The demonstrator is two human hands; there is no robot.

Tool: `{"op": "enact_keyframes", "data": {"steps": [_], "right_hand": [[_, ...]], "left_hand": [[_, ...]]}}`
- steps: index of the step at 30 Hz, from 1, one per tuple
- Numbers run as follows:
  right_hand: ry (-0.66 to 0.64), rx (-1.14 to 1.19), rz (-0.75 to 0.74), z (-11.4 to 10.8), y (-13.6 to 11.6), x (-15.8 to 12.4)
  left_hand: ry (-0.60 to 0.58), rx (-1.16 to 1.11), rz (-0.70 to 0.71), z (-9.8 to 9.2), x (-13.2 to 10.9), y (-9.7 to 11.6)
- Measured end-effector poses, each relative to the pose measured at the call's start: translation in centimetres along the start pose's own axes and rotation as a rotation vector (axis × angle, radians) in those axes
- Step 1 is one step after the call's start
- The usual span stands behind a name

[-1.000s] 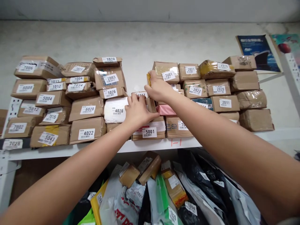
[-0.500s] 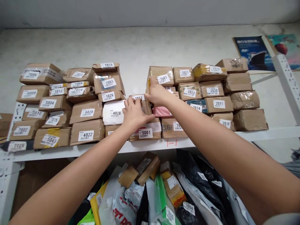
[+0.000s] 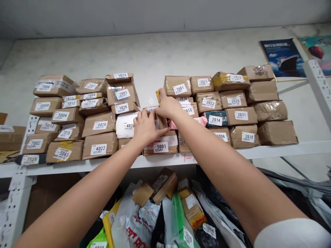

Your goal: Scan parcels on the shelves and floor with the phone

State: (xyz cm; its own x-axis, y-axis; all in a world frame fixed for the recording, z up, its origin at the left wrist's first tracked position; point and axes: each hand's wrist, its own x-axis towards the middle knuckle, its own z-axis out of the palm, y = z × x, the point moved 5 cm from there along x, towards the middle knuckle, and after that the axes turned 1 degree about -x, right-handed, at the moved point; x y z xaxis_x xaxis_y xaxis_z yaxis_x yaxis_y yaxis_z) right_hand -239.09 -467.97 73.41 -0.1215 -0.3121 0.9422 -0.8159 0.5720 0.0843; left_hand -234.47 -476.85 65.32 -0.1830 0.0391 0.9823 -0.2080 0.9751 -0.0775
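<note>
Both my arms reach up to a white shelf stacked with taped brown parcels bearing numbered labels. My left hand is closed around a small brown parcel that sits on top of parcel 5001. My right hand lies just above it, fingers curled on a yellow-edged packet wedged beside parcel 2001. A pink packet pokes out under my right wrist. The white parcel 4028 is right beside my left hand.
More labelled parcels fill the shelf left and right. Below the shelf lies a heap of plastic mail bags and small boxes. Posters hang on the wall at right. A white rack post slants at the right.
The view has shifted right and up a little. My right hand slid down from parcel 2001's edge toward the left hand; parcels 2014 and 2004 came into sight.
</note>
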Motion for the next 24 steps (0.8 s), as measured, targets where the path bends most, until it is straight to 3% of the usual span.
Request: {"op": "enact_keyframes", "data": {"steps": [7,15,21,24], "right_hand": [[0.057,0.074,-0.136,-0.1,2.2,-1.8],[0.138,0.209,-0.214,-1.1,5.2,-5.7],[0.26,0.24,-0.244,-3.1,10.1,-11.4],[0.253,0.195,-0.19,-3.5,13.7,-14.6]], "left_hand": [[-0.041,-0.03,0.047,-0.4,1.3,0.0],[-0.032,-0.155,0.046,-0.6,3.3,2.2],[0.078,-0.259,0.041,-0.5,5.3,2.2],[0.057,-0.35,0.045,0.0,6.4,2.0]]}}
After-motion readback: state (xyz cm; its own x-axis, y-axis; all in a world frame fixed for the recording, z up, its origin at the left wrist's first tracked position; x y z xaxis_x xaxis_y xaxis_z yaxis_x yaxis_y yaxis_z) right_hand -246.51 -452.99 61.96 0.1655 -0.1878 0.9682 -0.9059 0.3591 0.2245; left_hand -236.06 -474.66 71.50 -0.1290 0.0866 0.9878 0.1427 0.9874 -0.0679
